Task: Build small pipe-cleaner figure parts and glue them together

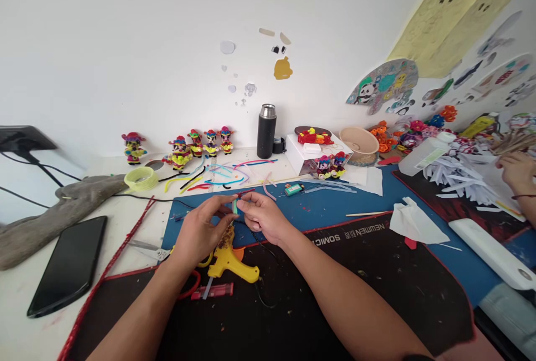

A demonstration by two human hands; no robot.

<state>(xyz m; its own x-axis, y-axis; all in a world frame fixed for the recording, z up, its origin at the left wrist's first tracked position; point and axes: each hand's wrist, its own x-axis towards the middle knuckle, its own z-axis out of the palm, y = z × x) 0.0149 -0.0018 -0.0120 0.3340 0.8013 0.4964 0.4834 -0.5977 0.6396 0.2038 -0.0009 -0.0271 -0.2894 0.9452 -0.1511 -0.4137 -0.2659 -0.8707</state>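
Note:
My left hand (200, 231) and my right hand (264, 217) meet over the blue mat (335, 210), fingers pinched together on a small teal pipe-cleaner piece (235, 206) between them. A thin dark red stem sticks out just above the fingertips. Right below my hands lies a yellow glue gun (229, 257) on the black mat (335, 294), with a red lighter (213, 291) beside it. Scissors (146, 249) lie to the left of my left hand.
A black phone (69, 266) lies at the left. Coloured pipe cleaners (221, 174) and small figures (196, 146) line the back, with a black flask (266, 131), a white box (312, 157) and a bowl (359, 142). Another person's hand (517, 174) works at the right.

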